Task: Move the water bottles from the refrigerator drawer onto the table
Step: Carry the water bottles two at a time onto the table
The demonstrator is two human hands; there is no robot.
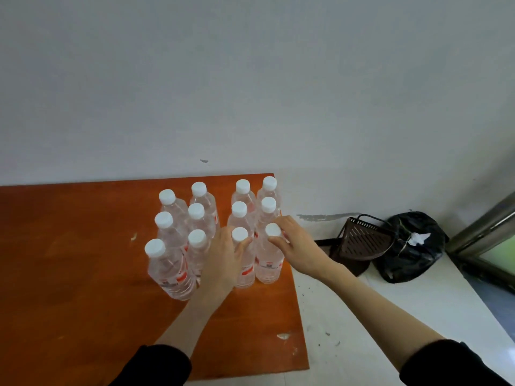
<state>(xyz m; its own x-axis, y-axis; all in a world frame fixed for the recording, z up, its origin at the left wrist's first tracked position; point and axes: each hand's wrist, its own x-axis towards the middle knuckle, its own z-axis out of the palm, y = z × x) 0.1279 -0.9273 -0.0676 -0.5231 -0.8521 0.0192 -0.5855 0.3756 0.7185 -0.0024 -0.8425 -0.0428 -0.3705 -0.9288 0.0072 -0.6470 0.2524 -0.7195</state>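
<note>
On the orange wooden counter [69, 260], twelve clear plastic water bottles with white caps [195, 218] stand upright in four rows. The left hand [225, 254] is clasped around the near bottle [245, 263]; just right of it, the right hand [295, 243] pinches the neck of its neighbour [269, 263]. Both appear mid-placement; next, seemingly, release and return to the unseen refrigerator drawer.

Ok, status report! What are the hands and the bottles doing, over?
Left hand gripping front bottle by its neck. Right hand gripping the next one. Twelve bottles upright on table. Nothing in the way.
</note>
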